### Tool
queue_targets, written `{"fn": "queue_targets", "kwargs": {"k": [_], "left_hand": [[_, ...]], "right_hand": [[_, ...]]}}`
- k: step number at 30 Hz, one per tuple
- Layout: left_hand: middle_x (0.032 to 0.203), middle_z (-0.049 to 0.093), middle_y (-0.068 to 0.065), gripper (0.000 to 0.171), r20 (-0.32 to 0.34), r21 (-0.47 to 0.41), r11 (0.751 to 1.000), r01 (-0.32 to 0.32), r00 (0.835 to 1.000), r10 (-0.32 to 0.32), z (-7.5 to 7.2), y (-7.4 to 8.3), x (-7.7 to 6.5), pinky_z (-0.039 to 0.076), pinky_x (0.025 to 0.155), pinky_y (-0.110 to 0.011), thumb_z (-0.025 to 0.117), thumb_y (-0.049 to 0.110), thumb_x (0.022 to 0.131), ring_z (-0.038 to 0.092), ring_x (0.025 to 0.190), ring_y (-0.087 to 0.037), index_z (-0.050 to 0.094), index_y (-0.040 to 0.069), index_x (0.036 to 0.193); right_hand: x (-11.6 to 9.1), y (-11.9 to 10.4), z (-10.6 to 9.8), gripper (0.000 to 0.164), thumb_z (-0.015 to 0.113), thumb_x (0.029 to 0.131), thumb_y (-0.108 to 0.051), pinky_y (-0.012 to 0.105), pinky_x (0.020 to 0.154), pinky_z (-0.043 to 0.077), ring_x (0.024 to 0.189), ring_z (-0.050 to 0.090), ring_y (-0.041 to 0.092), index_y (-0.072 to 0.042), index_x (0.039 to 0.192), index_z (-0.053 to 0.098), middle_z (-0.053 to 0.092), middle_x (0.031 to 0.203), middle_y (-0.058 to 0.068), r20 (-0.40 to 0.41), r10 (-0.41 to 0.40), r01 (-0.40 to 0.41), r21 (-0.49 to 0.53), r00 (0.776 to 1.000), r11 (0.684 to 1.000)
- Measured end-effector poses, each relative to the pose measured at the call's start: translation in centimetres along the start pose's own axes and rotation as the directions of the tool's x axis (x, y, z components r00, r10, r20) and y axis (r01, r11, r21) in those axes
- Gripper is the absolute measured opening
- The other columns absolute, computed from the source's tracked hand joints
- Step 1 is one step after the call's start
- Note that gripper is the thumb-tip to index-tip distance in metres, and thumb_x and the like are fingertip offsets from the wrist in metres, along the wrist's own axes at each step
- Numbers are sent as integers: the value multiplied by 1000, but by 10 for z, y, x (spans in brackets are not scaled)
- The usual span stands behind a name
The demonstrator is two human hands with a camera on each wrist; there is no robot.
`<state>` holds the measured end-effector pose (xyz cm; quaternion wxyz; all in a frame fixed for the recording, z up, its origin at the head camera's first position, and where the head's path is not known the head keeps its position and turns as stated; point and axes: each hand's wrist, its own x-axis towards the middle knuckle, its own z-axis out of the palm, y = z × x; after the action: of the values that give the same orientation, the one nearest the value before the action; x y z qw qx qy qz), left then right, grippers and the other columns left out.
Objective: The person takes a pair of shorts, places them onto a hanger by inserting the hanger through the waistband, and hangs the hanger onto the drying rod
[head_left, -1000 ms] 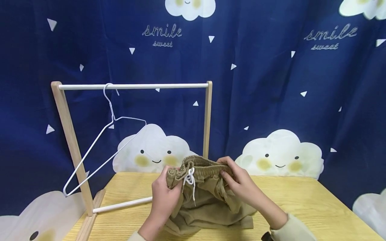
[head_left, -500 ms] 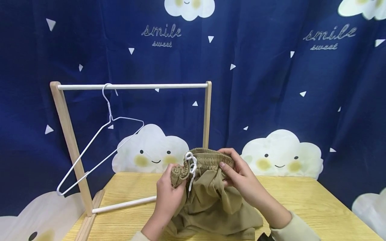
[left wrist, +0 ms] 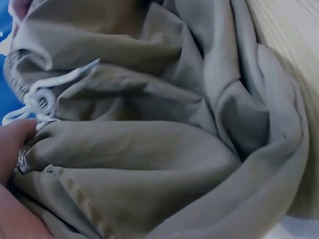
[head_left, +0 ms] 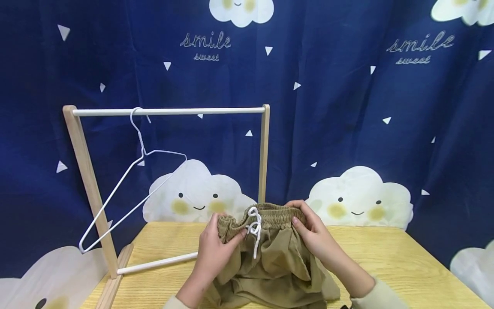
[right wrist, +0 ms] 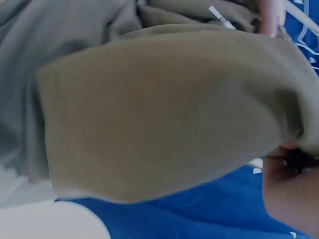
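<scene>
Khaki drawstring pants (head_left: 270, 253) hang from both hands above the table, their lower folds lying on the wood. At the left end of the gathered elastic waistband, my left hand (head_left: 217, 251) pinches the cloth, thumb in front. My right hand (head_left: 314, 231) grips the right end, thumb in front and fingers behind the band. A white drawstring (head_left: 254, 229) tied in a bow dangles at the front between the hands. The left wrist view shows the pants' folds (left wrist: 144, 144) and the bow (left wrist: 42, 102); in the right wrist view one leg (right wrist: 164, 114) covers most of the frame.
To the left stands a wooden clothes rack (head_left: 86, 171) with a white top rail (head_left: 208, 111). A white wire hanger (head_left: 115, 193) hangs from that rail. The wooden table (head_left: 386, 262) reaches right, before a blue curtain (head_left: 347, 107) with cloud prints.
Both hands have shifted right with the pants, rising and then lowering again. The left thumb now lies nearer the bow, and the waistband is spread more level. The hanger swings slightly.
</scene>
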<state>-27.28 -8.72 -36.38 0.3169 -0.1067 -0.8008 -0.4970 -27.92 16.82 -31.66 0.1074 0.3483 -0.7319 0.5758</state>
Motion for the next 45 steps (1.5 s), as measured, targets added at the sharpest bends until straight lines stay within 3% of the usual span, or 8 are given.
{"fn": "queue_targets", "kwargs": {"k": [8,17,26,33,36,39,42,45], "left_hand": [[88,69,0,40,90,-10,999,49,995,-48,-5,-7,0,51,72,-33,87,31,80,56,71,-7,64,18,110],[82,71,5,26,44,15,999,28,999,-29,-19,-17,4,52,67,-27,88,25,80,64,74,-11,71,18,98],[82,73,2,28,-31,88,996,27,999,-25,-36,-30,8,50,62,-26,89,29,79,64,70,-9,74,15,99],[63,53,5,46,-7,294,949,-117,992,125,-47,-40,10,42,51,-28,90,34,76,38,51,-4,69,19,114],[85,70,3,53,135,310,893,-325,945,298,-53,-46,13,56,65,-34,88,27,78,65,69,-11,66,21,126],[114,73,3,42,312,181,846,-502,845,435,-60,-49,18,57,87,-36,86,14,79,71,103,-17,70,16,118],[109,72,2,34,426,78,835,-544,776,466,-65,-49,23,57,88,-35,82,4,81,69,102,-16,69,12,111],[110,70,0,35,490,76,837,-542,751,442,-67,-46,26,56,86,-34,78,-3,84,67,100,-15,64,10,114]], "right_hand": [[-15,22,3,23,66,100,-24,26,73,52,82,60,8,-14,118,55,62,93,1,26,50,-39,-323,998,946],[-22,41,-2,36,89,77,-16,24,63,41,72,46,2,-20,86,55,49,79,-15,-76,-173,92,-604,982,792],[-24,49,-17,39,93,73,-15,25,60,40,66,44,3,-20,93,59,55,76,-10,-223,-88,-61,-586,971,808],[-25,56,-30,40,87,77,-3,25,59,42,67,49,0,-17,109,67,67,84,-7,-114,-161,61,-603,980,796],[-24,61,-36,37,79,82,5,23,64,47,71,55,1,-15,111,69,72,92,-6,-18,-248,186,-611,968,769],[-21,66,-40,40,69,87,14,20,74,50,83,63,5,-13,116,71,73,102,-4,112,-332,331,-589,937,737],[-19,67,-42,43,61,89,18,18,77,47,87,61,7,-11,120,70,70,103,-3,211,-369,422,-556,905,717],[-21,63,-44,37,66,94,3,23,76,47,89,55,4,-10,128,65,64,104,-4,257,-295,391,-573,920,720]]}}
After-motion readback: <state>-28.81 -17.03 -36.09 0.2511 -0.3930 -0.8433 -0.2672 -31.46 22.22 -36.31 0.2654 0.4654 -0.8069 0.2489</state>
